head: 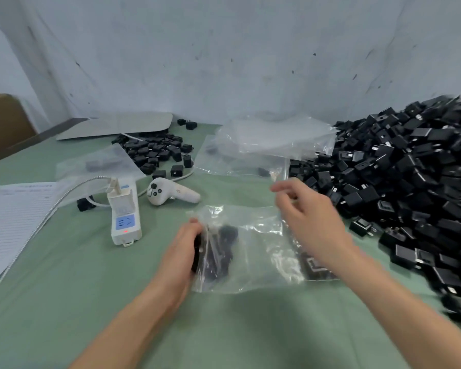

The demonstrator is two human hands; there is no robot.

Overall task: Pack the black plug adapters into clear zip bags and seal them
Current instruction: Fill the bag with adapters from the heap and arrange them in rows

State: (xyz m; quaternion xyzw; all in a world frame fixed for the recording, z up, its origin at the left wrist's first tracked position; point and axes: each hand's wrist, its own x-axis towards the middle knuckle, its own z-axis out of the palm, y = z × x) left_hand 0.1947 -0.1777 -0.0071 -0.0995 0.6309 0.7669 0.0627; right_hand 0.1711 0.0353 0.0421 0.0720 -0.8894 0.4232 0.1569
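Zip bag (250,249) lies flat at mid-table on the green cloth (91,302). It's clear, crinkled film, with glare on the folds. Black adapters (221,251) are bunched at its left end, and one more dark block sits at the right end by the wrist.

Left hand (181,251) is curled round the bag's left edge, clamped on film and contents. Right hand (304,217) hovers over the bag's right part with fingers loosely bent. It's motion-blurred, so I can't tell if it pinches anything.

Room: bare cloth runs from the bag's near edge toward the viewer. The right side is hemmed in by the big adapter pile (410,182), which is boxy and matte and slopes down close to the bag. On the left, a white power strip (124,209) is near, with a white controller (171,194) behind it. Spare bags (264,145) lie behind, apart from the working bag. A small adapter pile (155,150) is at far left, and a lined sheet (14,222) sits at the left edge.
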